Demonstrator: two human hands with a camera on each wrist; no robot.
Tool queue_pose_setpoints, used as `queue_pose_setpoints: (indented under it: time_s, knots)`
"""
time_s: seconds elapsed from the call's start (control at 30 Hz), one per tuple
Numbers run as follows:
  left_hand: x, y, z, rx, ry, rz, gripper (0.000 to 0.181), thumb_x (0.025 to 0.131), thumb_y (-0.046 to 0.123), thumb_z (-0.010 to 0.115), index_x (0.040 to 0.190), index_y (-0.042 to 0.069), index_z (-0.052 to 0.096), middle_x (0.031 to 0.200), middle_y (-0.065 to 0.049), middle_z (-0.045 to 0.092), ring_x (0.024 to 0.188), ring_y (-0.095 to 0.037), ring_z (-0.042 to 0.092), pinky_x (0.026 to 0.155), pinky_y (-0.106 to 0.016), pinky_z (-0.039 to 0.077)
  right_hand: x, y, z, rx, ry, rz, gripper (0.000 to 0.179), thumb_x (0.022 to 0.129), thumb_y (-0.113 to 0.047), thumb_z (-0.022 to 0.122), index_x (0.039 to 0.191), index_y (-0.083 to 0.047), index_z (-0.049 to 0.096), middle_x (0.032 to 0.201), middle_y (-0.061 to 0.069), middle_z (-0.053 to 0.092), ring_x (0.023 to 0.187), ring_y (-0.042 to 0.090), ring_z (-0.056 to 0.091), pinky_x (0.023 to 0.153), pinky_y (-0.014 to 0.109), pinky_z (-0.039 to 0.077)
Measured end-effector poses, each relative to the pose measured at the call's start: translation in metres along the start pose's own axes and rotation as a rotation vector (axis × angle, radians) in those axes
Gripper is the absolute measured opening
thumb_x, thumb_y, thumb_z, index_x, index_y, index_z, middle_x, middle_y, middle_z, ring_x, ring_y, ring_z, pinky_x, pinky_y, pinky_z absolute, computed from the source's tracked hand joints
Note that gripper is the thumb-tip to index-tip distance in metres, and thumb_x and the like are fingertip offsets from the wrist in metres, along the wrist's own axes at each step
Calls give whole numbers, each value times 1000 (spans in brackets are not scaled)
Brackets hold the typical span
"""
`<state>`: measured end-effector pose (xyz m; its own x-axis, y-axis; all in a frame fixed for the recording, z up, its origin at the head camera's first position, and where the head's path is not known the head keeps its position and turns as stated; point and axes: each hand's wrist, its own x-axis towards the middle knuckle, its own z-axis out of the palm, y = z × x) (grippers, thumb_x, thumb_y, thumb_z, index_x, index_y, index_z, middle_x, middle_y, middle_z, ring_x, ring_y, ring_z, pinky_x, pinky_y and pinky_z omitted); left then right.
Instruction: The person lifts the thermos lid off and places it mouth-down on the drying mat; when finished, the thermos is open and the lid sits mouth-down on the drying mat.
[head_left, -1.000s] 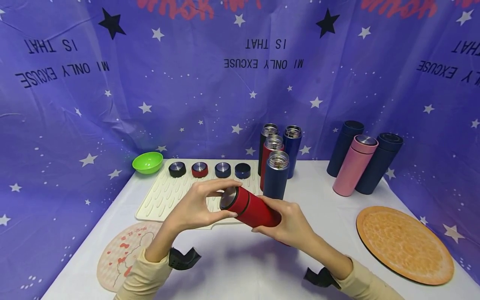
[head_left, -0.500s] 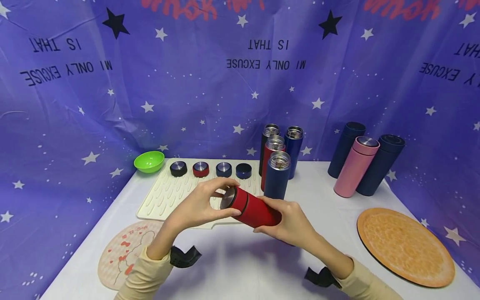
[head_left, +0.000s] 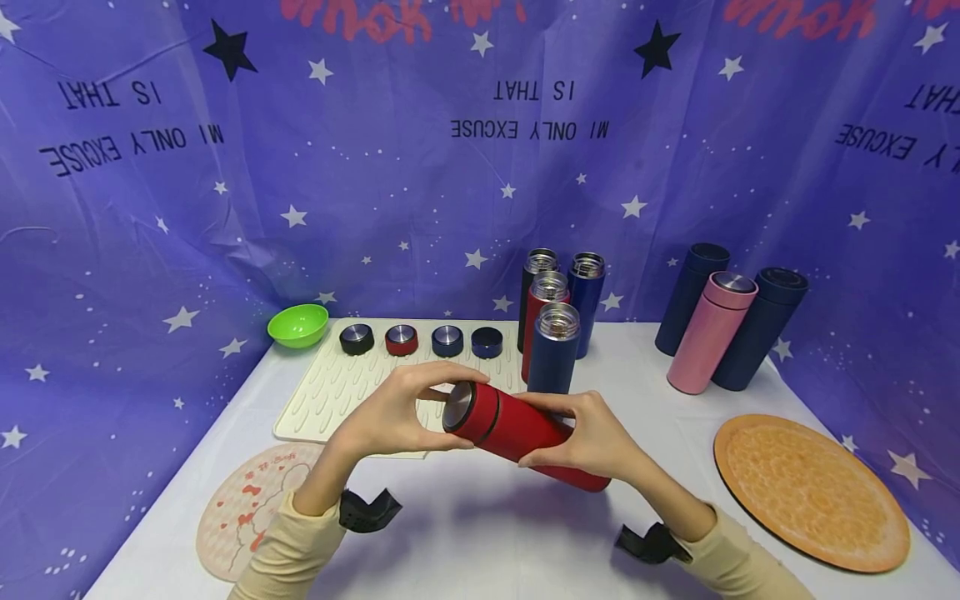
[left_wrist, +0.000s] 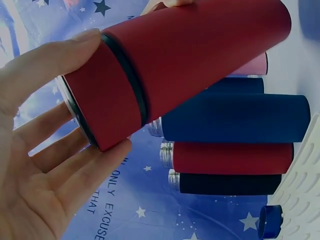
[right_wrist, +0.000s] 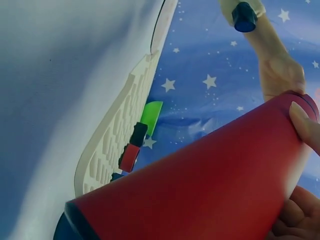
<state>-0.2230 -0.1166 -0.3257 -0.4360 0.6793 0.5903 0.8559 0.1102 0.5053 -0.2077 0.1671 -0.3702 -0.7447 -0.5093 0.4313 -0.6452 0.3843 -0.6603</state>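
A red thermos bottle (head_left: 525, 429) is held tilted above the front of the table, its silver-topped lid pointing up and left. My left hand (head_left: 390, 414) pinches the lid (left_wrist: 102, 95) between thumb and fingertips; a dark ring separates lid from body. My right hand (head_left: 596, 433) grips the body around its middle, thumb on the near side. Behind the bottle, several lidless thermoses stand close together, the nearest a dark blue thermos (head_left: 553, 358). A red thermos (head_left: 531, 329) rises just behind that one.
On a cream drying mat (head_left: 311, 408) sit several lids, among them a red lid (head_left: 401, 339). A green bowl (head_left: 298, 326) is at the back left, a round patterned mat (head_left: 225, 517) front left. A pink thermos (head_left: 708, 337) and an orange round mat (head_left: 810, 492) occupy the right.
The red thermos has shifted slightly right and down, and its lower end now shows past my right hand. My left hand stays at the lid.
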Motion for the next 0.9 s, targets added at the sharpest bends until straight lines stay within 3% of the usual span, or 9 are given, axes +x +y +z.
queue_pose_setpoints:
  time_s: [0.17,0.37,0.47,0.73,0.9]
  knots:
    - [-1,0,-1,-5,31,-39,64,68,22,89,124,11,62,116,4,65,101,-14,62,73,-27,58,-1,-2,6,-54,72,-92,65,67,-40,88,124,-17,67,109,-5,70,85,9,67,72,30,58]
    - [-2,2,2,41,73,-264,53,73,38,84,117,16,63,98,8,66,87,-9,64,67,-24,58,-2,-5,14,-265,185,-234,70,64,-33,91,125,-8,65,111,4,70,92,17,68,74,32,58]
    - [-1,1,3,62,38,-305,52,76,41,81,118,19,61,100,10,64,90,-7,62,72,-24,57,-2,-6,14,-305,204,-235,72,61,-30,93,124,-7,65,113,4,69,96,19,67,76,33,58]
    - [0,-4,2,62,-11,-99,62,74,26,86,129,18,58,119,8,61,103,-9,59,85,-30,55,-1,-2,4,-220,98,-114,72,64,-43,89,125,-12,66,107,0,71,83,9,66,69,25,57]
    - [0,-4,1,18,-53,-28,64,73,19,86,130,14,57,127,4,58,111,-13,56,88,-33,54,0,1,-5,-123,2,-31,71,66,-49,86,125,-15,66,105,-3,71,84,7,67,72,27,57]
